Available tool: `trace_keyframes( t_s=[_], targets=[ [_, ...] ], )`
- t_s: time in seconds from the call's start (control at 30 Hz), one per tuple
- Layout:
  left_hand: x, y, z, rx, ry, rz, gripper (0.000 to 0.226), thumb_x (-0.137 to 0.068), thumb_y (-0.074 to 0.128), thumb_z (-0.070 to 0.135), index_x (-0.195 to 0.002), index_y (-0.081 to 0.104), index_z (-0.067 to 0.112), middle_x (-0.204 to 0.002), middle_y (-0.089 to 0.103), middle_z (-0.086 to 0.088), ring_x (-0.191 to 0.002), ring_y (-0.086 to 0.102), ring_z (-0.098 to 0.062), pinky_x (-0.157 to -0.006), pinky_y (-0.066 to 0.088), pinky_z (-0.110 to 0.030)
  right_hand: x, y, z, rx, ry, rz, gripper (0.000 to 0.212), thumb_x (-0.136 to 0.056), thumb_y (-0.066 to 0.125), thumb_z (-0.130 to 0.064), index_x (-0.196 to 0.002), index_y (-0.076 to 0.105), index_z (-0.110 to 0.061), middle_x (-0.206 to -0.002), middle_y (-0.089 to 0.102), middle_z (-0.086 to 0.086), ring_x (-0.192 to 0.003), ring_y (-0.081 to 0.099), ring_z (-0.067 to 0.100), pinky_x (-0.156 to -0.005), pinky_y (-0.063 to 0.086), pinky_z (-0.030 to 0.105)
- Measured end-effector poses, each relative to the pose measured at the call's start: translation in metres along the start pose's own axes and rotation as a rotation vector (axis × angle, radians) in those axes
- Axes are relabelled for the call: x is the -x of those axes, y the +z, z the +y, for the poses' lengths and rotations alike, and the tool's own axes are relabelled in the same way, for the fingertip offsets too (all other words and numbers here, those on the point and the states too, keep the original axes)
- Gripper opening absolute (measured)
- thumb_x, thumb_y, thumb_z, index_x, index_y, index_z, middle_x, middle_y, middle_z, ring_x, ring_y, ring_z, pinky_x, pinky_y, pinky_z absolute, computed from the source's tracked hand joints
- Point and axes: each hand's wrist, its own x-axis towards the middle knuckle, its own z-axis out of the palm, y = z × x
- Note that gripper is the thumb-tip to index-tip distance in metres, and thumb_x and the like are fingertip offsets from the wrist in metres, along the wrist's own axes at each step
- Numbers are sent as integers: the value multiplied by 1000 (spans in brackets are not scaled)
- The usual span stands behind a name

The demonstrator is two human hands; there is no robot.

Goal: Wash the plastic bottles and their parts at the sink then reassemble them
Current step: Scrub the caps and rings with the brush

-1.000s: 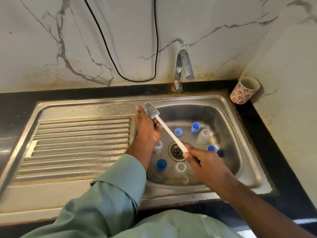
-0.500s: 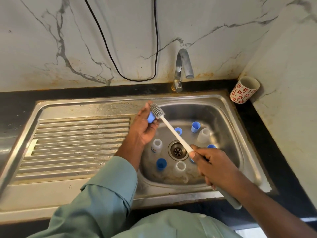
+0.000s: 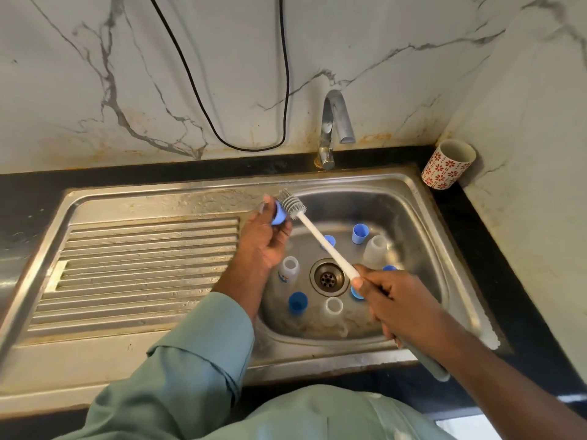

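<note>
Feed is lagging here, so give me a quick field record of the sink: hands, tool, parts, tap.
left hand: holds blue cap above basin's left edge
right hand: grips brush handle
brush head: beside the cap, touching or nearly so
basin: blue caps and clear bottles standing round drain
tap: no water visible
cup: on counter, back right corner

The ribbed steel draining board [image 3: 146,265] on the left lies bare and open to a hand. The steel sink basin [image 3: 422,223] is crowded: blue plastic caps [image 3: 297,302] and translucent plastic bottles [image 3: 375,248] ring the round drain [image 3: 328,277], leaving narrow gaps. The curved metal tap [image 3: 333,122] overhangs the far rim; a red-flowered cup [image 3: 446,165] blocks the far right corner.
</note>
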Motion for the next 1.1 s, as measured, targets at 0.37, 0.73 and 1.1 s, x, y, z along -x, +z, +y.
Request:
trace_keyframes(
  t_s=[0.37,0.73,1.1],
  targets=[
    [6,-13,52,-1194,27,-539,132,-60,89,-1,-155,10,47,-133,50,-36,-107,67,-31,-100,51,-47,14,-30,21,-11,-49,-88,17,-98,55,-32,-99,64,-47,-54,49,-7,-43,41,4,-41,38,22],
    [14,1,38,-655,180,-434,82,-83,65,-2,-150,37,35,-90,74,-13,-87,68,-18,-83,56,-33,18,-50,21,-131,-103,-73,32,-97,55,-25,-85,70,-50,-55,51,2,-47,43,20,-43,40,30],
    [27,12,-17,-138,41,157,75,-81,44,83,-95,67,13,-64,59,-2,-55,50,-12,-55,41,-27,-5,18,23,313,-186,82,34,-99,48,-39,-127,60,-24,-59,48,-8,-58,51,11,-62,48,32]
  ],
)
